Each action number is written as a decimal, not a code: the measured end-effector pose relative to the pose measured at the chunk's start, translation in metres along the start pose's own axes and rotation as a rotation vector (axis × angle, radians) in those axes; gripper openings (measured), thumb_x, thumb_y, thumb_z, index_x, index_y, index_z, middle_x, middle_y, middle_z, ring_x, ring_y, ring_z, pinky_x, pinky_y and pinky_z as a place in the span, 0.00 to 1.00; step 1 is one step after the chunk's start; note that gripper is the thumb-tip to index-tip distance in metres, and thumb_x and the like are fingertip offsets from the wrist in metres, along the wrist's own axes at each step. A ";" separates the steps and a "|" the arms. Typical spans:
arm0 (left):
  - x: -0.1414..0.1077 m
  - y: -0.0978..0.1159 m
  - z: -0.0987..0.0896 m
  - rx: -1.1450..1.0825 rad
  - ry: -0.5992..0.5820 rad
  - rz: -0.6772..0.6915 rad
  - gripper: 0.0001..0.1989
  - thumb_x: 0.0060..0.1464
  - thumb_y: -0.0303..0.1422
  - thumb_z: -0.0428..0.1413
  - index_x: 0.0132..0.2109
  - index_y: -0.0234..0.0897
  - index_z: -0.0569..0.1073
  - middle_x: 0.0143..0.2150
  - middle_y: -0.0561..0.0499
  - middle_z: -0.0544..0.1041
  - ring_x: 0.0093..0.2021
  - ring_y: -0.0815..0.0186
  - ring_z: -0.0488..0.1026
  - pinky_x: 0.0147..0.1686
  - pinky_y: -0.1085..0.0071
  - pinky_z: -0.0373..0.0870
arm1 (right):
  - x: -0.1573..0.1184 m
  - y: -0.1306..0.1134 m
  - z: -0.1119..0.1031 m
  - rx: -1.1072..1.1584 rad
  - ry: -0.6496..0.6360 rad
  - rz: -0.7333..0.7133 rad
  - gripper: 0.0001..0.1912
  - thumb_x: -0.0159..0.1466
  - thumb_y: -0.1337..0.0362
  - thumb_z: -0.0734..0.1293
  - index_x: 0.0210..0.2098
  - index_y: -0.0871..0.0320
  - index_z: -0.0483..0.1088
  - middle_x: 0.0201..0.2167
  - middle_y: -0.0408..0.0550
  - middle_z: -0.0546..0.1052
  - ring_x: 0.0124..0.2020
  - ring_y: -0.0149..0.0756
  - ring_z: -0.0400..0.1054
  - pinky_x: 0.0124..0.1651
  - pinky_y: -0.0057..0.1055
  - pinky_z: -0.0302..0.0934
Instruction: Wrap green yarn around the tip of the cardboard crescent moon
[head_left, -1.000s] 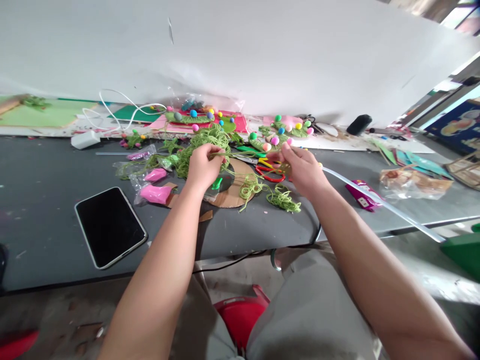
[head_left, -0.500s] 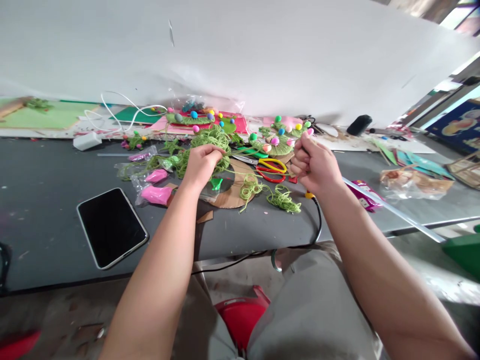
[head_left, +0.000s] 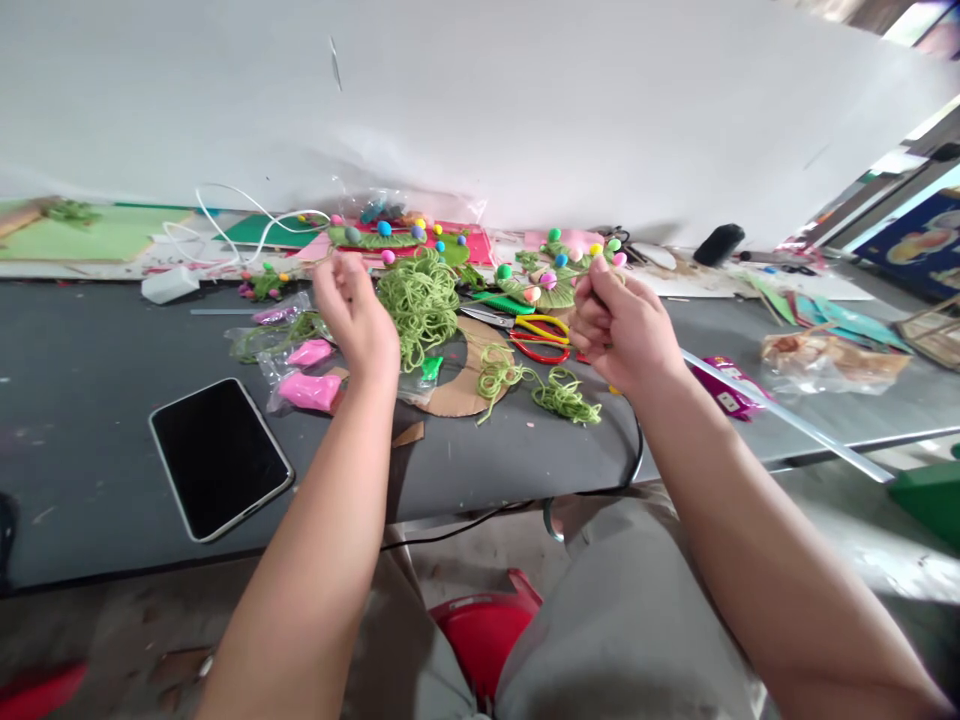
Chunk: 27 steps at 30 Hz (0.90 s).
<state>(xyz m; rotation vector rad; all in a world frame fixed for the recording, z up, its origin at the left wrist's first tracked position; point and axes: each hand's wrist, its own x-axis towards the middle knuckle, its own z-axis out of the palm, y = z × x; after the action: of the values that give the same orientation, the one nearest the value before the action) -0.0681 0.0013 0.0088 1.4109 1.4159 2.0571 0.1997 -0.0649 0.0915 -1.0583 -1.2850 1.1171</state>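
Nearest the body, a red seat point(head_left: 484, 630) is seen between the knees, below the edge of the tabletop point(head_left: 480, 465). A tablet point(head_left: 221, 460) is laid flat at the left, presumably to be clear of the yarn. Pink packets point(head_left: 309, 392) are placed beyond it. A cardboard ring point(head_left: 454, 402) is positioned centrally, apparently for easy access by both hands; its right side is partly covered by one loose yarn tangle, and a second tangle point(head_left: 568, 397) is laid just beside it. The main yarn heap point(head_left: 420, 305) is located between the hands, nearer the left. Scissors point(head_left: 514, 322) are laid with the handles toward the right, probably for ready pickup.

Both forearms are extended forward, with the hands raised over the tabletop. The right hand point(head_left: 630, 325) is curled, its grip apparently clamped on a thin yarn strand. The left hand point(head_left: 364, 325) is turned up at the wrist beside the heap, fingers bent; whether anything is gripped cannot be told. Farther back, pom-pom decorated pieces point(head_left: 555, 297) are set out before a white wall point(head_left: 480, 110).
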 end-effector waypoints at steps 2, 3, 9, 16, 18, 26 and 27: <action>-0.011 0.016 0.003 -0.047 0.039 0.076 0.16 0.68 0.49 0.52 0.50 0.44 0.70 0.55 0.45 0.76 0.58 0.58 0.73 0.57 0.63 0.69 | -0.005 -0.005 0.005 -0.018 -0.009 -0.026 0.27 0.64 0.34 0.66 0.28 0.51 0.64 0.16 0.34 0.49 0.15 0.26 0.42 0.17 0.30 0.46; -0.017 0.024 0.005 -0.047 -0.089 0.107 0.15 0.67 0.48 0.54 0.52 0.45 0.71 0.55 0.46 0.77 0.59 0.58 0.73 0.59 0.63 0.68 | -0.007 -0.007 0.007 -0.023 -0.017 -0.041 0.27 0.64 0.34 0.66 0.28 0.51 0.65 0.16 0.34 0.49 0.15 0.26 0.41 0.18 0.30 0.47; -0.035 0.037 0.011 0.223 -0.764 0.210 0.09 0.63 0.40 0.58 0.37 0.42 0.78 0.37 0.51 0.83 0.41 0.60 0.78 0.46 0.66 0.69 | -0.014 -0.017 0.011 -0.052 0.013 -0.115 0.25 0.66 0.35 0.65 0.30 0.50 0.68 0.17 0.35 0.49 0.15 0.28 0.42 0.18 0.32 0.46; -0.024 0.023 0.007 0.268 -0.450 0.077 0.09 0.65 0.35 0.54 0.35 0.41 0.72 0.26 0.54 0.75 0.29 0.63 0.71 0.35 0.66 0.62 | 0.000 -0.009 -0.017 -0.060 0.137 -0.233 0.23 0.68 0.36 0.62 0.36 0.47 0.70 0.17 0.37 0.54 0.16 0.30 0.48 0.19 0.34 0.43; -0.022 0.018 0.007 0.284 -0.389 0.057 0.10 0.66 0.36 0.53 0.34 0.41 0.71 0.27 0.53 0.73 0.29 0.63 0.69 0.34 0.66 0.61 | 0.002 -0.004 -0.021 -0.125 0.192 -0.249 0.23 0.68 0.37 0.63 0.36 0.49 0.70 0.20 0.39 0.59 0.18 0.30 0.51 0.20 0.33 0.44; -0.022 0.015 0.011 0.290 -0.404 0.107 0.11 0.68 0.36 0.51 0.37 0.40 0.71 0.32 0.51 0.76 0.32 0.63 0.71 0.35 0.67 0.63 | -0.001 0.017 -0.014 -1.000 -0.100 -0.124 0.24 0.58 0.41 0.74 0.35 0.58 0.76 0.31 0.48 0.77 0.31 0.36 0.67 0.34 0.35 0.57; -0.022 0.016 0.012 0.272 -0.414 0.110 0.10 0.68 0.36 0.51 0.37 0.40 0.72 0.32 0.51 0.76 0.33 0.63 0.71 0.35 0.67 0.63 | 0.000 0.021 -0.013 -0.992 -0.114 -0.133 0.25 0.59 0.41 0.73 0.37 0.58 0.77 0.33 0.49 0.78 0.32 0.37 0.68 0.35 0.35 0.58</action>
<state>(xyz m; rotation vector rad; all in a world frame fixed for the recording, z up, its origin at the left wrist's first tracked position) -0.0431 -0.0145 0.0100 1.9264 1.4969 1.5404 0.2118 -0.0607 0.0709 -1.5859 -2.0423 0.3914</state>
